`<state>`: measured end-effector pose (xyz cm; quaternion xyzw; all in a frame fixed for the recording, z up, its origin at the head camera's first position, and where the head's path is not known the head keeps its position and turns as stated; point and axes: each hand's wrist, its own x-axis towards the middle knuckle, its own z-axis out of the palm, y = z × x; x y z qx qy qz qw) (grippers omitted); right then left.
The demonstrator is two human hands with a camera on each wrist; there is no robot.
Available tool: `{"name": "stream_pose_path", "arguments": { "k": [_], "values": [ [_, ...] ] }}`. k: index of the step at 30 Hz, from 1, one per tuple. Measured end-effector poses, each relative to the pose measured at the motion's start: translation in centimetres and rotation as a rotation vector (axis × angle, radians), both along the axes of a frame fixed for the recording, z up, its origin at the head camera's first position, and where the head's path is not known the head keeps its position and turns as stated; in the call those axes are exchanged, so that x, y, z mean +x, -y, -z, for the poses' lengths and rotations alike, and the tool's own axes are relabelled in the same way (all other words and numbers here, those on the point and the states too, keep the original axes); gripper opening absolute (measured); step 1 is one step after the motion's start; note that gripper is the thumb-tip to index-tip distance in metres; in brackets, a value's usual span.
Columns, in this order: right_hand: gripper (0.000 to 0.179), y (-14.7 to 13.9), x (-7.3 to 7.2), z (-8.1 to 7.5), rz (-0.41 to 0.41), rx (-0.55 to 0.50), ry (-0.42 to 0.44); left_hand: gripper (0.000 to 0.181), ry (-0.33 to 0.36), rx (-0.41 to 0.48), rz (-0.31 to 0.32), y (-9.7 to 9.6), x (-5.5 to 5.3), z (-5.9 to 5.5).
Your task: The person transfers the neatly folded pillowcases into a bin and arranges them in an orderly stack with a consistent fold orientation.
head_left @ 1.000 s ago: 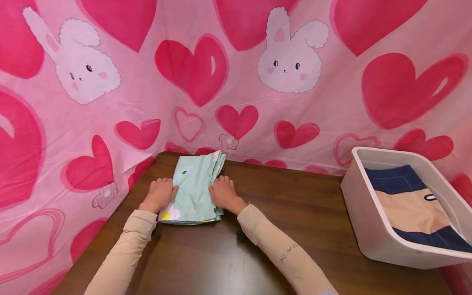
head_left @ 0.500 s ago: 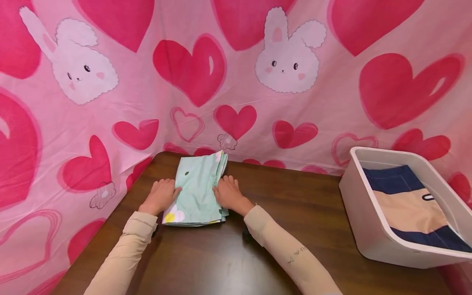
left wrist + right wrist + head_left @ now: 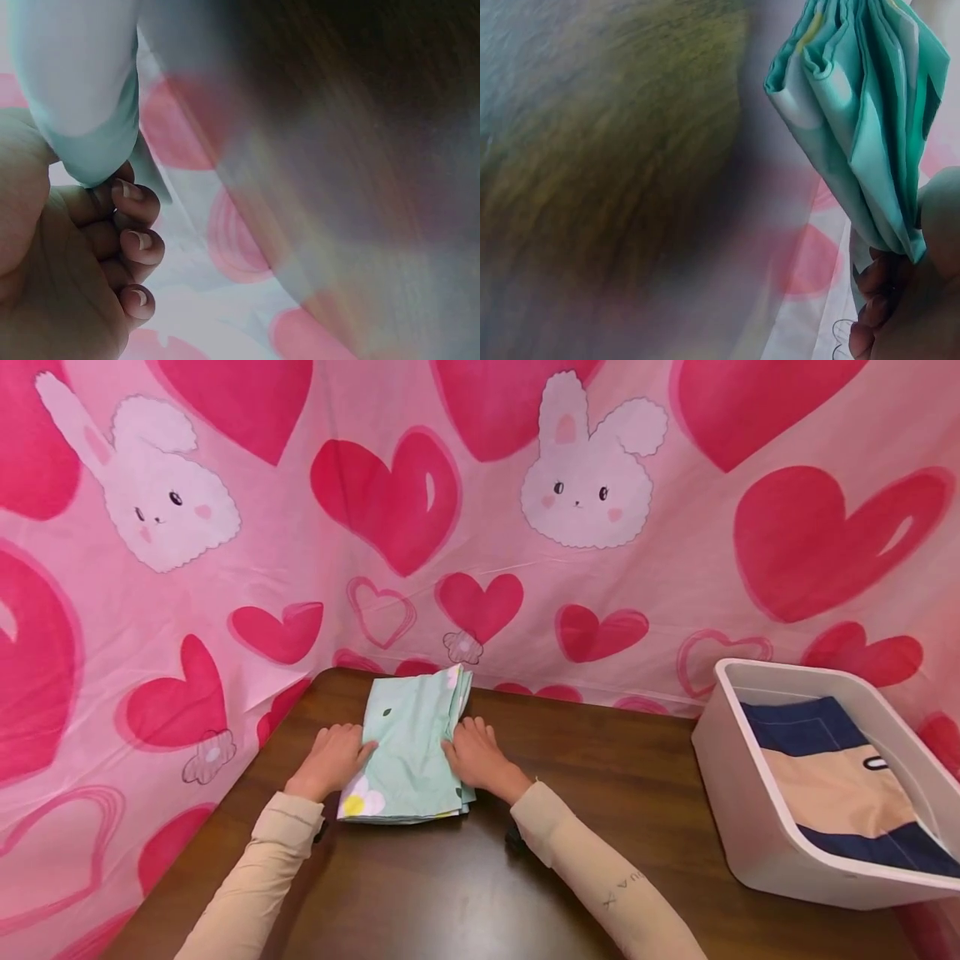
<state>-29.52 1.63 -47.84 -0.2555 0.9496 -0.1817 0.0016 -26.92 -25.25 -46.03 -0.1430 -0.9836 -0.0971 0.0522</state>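
A folded mint-green cloth with white-and-yellow flowers and small dark leaves is held at its two sides near the table's far left. My left hand grips the left edge; in the left wrist view its fingers curl under the cloth. The opposite edge is pinched by my right hand, thumb on top. Several stacked layers of the cloth fan out in the right wrist view, with curled fingers beneath them. How high the cloth sits over the table cannot be told exactly.
On the right of the brown wooden table stands a white plastic bin holding a folded navy-and-beige fabric item. A pink curtain with hearts and rabbits hangs behind the table and along its left side.
Both hands have shifted slightly to the right, carrying the folded cloth with them. Their hold on its sides looks the same. The bin has not moved.
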Motion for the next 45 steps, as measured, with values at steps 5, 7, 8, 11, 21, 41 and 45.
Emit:
{"name": "stream_pose_path", "arguments": {
  "k": [5,7,8,11,21,41,45],
  "values": [
    [0.033,-1.0,0.2,-0.1,-0.024,-0.012,-0.017,0.028,0.000,0.007,0.023,-0.6,0.3,-0.3],
    [0.033,-1.4,0.3,-0.1,-0.028,-0.016,-0.013,0.028,-0.001,0.010,0.032,-0.9,0.3,-0.4],
    [0.033,-1.6,0.3,-0.1,-0.027,-0.013,-0.010,0.028,-0.002,0.011,0.035,-1.0,0.3,-0.4],
    [0.033,-2.1,0.3,-0.1,-0.027,-0.023,0.006,0.027,0.002,0.013,0.044,-1.3,0.2,-0.5],
    [0.032,-3.7,0.2,0.7,0.004,-0.062,0.046,0.028,0.033,0.009,0.069,-2.7,-0.5,-0.1],
    [0.031,-6.0,0.6,0.5,0.031,-0.047,-0.005,0.030,0.020,0.028,0.090,-5.1,-1.0,-0.1],
    [0.031,-6.4,0.7,0.3,0.038,-0.042,-0.010,0.031,0.018,0.024,0.095,-5.5,-0.9,-0.1]
  ]
}}
